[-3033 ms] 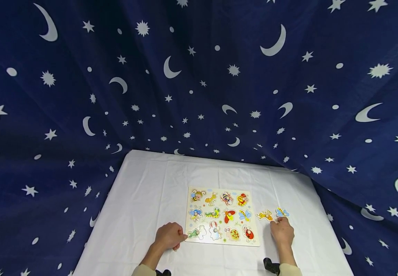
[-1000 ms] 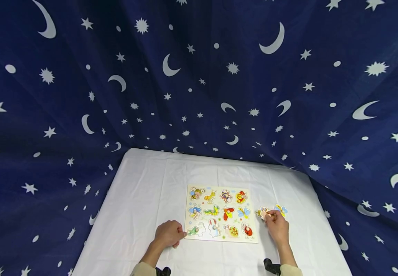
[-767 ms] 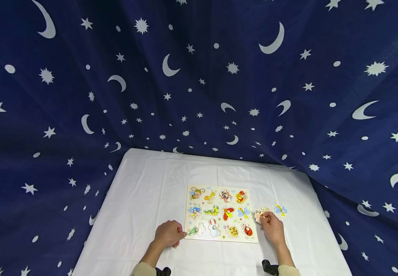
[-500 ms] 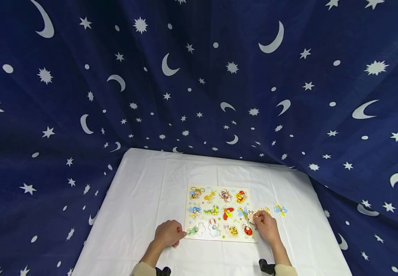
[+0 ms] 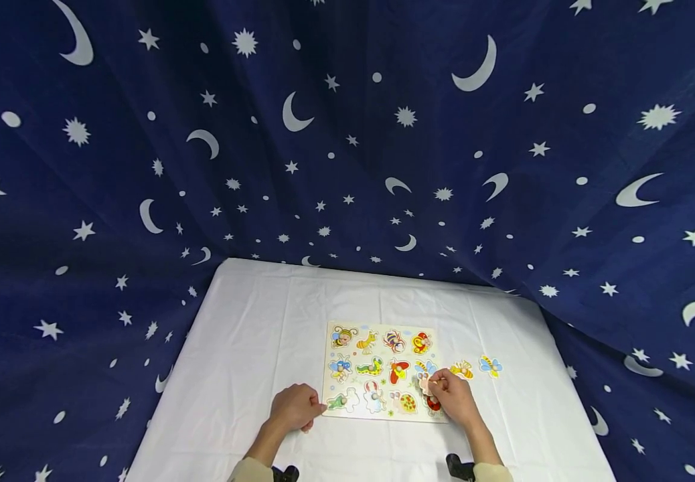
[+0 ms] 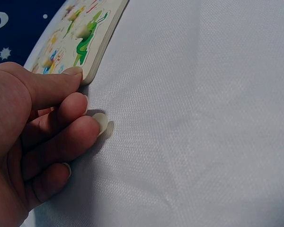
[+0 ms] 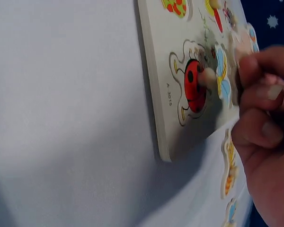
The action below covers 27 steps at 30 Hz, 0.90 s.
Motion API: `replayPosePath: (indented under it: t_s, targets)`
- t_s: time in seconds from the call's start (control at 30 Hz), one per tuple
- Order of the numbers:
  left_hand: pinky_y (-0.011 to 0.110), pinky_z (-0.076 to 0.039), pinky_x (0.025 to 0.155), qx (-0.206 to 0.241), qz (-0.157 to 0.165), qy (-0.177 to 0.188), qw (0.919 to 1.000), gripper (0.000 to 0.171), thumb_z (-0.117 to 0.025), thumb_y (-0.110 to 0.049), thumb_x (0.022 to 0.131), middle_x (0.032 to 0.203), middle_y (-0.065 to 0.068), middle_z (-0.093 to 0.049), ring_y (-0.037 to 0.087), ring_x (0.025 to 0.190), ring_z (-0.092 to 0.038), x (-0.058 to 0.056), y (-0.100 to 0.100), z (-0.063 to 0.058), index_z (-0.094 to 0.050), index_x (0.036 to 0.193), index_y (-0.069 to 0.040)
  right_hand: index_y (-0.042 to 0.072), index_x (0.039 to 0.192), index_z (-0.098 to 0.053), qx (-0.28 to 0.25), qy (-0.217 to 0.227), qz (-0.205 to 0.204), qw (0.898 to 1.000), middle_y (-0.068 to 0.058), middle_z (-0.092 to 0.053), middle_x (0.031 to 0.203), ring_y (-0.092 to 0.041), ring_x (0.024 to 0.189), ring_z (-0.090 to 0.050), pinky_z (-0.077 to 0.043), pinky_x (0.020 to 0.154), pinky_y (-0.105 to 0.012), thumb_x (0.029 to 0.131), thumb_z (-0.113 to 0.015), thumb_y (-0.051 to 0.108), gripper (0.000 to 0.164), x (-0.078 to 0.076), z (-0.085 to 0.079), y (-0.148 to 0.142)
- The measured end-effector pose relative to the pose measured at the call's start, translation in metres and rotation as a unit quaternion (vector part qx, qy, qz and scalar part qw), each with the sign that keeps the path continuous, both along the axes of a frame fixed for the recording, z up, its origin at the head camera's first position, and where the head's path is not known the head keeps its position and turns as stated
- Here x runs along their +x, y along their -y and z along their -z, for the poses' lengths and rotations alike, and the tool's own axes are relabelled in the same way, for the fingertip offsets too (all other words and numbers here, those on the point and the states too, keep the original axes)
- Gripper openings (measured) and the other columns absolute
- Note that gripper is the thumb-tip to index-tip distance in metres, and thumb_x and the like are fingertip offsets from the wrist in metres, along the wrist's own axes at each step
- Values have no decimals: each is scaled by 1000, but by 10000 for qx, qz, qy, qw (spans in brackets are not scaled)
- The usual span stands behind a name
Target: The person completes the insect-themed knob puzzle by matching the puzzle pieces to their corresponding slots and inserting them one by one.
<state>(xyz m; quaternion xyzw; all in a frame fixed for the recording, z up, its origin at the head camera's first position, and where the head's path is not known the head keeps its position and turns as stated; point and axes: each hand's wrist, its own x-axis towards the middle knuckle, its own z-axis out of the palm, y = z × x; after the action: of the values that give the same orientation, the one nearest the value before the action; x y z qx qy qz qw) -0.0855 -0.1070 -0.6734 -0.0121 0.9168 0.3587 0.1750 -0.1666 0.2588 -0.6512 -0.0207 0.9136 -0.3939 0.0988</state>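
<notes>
A wooden peg puzzle board (image 5: 383,420) with insect pictures lies on the white table. My left hand (image 5: 295,409) grips its near left corner, the thumb (image 6: 61,86) on top and the other fingers curled at the edge, beside the green grasshopper picture (image 6: 87,40). My right hand (image 5: 457,399) pinches a pale pink puzzle piece (image 5: 424,383) over the board's right side. In the head view that piece overlaps the ladybug (image 5: 434,404) and the blue-winged dragonfly (image 5: 424,367). The ladybug's knob (image 7: 207,78) shows close to my right fingers, which partly hide the held piece.
Right of the board lie two loose pieces, an orange-striped insect (image 5: 461,369) and a blue-winged one (image 5: 491,366). White cloth (image 5: 263,314) covers the table. A dark blue curtain (image 5: 347,134) with moons and stars hangs behind and at both sides.
My right hand has picked up the pink piece from beside the loose pieces and carried it left over the board. My left hand stays at the corner.
</notes>
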Motion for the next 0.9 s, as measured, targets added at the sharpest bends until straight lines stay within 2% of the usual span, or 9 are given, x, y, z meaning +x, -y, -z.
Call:
replayPosePath:
  t_s: [0.17, 0.27, 0.67, 0.9]
  targets:
    - [29, -35, 44, 30, 8, 27, 10000, 33, -70, -35, 85, 40, -10, -53, 6, 33, -49, 0, 0, 0, -55, 59, -22, 7, 87, -58, -339, 333, -843, 9953, -8, -60, 55, -9, 45, -52, -37, 47, -21, 88, -68, 8, 10, 8, -3, 9]
    - [29, -35, 45, 29, 4, -18, 10000, 33, -70, -35, 85, 40, -10, -53, 6, 33, -49, 0, 1, 0, -55, 59, -22, 7, 87, -57, -398, 374, -1141, 9920, -9, -61, 54, -7, 44, -51, -36, 46, -20, 88, -67, 9, 10, 9, -4, 14]
    - [30, -35, 46, 5, 17, 2, 10000, 33, -70, -35, 86, 40, -10, -53, 6, 33, -50, 2, 1, 0, -55, 59, -22, 7, 86, -57, -316, 739, -1641, 9832, -8, -63, 57, -6, 45, -51, -34, 46, -19, 88, -67, 11, 10, 10, -1, 23]
    - [29, -35, 47, -26, 31, -30, 10000, 34, -69, -36, 86, 40, -11, -53, 6, 34, -50, 0, 1, -2, -55, 59, -23, 9, 87, -58, -64, 799, -1812, 9802, 1, -61, 55, -3, 44, -48, -32, 45, -19, 90, -64, 12, 8, 10, -1, 32]
